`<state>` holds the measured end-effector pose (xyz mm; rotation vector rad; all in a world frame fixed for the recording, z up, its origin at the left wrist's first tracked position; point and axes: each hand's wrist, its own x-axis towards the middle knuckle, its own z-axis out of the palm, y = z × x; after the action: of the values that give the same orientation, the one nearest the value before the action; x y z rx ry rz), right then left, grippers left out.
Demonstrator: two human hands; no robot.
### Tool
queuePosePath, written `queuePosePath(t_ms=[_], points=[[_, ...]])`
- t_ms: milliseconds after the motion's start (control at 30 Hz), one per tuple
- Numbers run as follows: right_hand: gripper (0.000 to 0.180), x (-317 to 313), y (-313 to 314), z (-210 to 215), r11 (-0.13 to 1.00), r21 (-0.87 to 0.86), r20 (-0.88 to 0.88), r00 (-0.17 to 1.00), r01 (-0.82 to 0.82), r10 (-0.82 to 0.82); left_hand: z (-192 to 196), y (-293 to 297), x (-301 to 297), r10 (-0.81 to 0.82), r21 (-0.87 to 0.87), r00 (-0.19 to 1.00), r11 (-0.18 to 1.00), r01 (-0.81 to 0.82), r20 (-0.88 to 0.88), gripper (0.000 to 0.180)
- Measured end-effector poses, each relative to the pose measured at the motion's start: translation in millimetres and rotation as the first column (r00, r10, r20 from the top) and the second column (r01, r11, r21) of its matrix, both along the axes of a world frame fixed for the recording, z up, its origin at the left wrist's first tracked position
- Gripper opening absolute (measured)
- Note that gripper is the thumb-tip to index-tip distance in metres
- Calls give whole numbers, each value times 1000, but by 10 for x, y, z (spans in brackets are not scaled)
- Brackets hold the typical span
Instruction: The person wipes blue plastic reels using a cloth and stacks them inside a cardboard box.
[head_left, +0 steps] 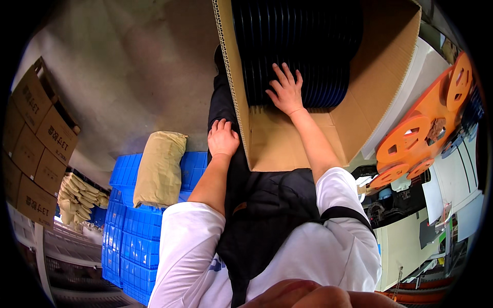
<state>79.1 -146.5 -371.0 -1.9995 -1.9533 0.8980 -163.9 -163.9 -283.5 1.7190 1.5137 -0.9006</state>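
A tall open cardboard box (380, 92) stands in front of me, its near end bare inside. Rows of thin dark round discs (323, 77), set on edge and close together, fill the far part of it; some edges shine blue. My right hand (286, 95) reaches into the box, fingers spread over the near row and seemingly touching the disc edges. Nothing is gripped in it. Just outside the box's left wall, my left hand (223, 138) lies on my dark-trousered leg, fingers stretched and holding nothing.
Blue plastic crates (138, 231) are stacked at left, with a tan paper sack (160, 167) on top. Farther left are stacked cardboard cartons (38, 133) and a pile of pale bags (77, 200). Orange discs with cutouts (411, 136) and pale equipment (405, 241) stand at right.
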Motion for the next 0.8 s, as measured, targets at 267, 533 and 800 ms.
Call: queuePosePath(t_ms=[267, 533, 800], points=[[30, -105, -29, -84, 998, 61, -39, 999, 3, -1, -19, -32, -15, 9, 96, 999, 995, -14, 51, 28], [31, -143, 39, -34, 995, 12, 0, 995, -98, 98, -7, -9, -7, 20, 91, 999, 996, -24, 48, 29], [15, -352, 169, -32, 1000, -3, 97, 995, 10, -9, -1, -12, -17, 21, 87, 999, 996, -25, 40, 29]])
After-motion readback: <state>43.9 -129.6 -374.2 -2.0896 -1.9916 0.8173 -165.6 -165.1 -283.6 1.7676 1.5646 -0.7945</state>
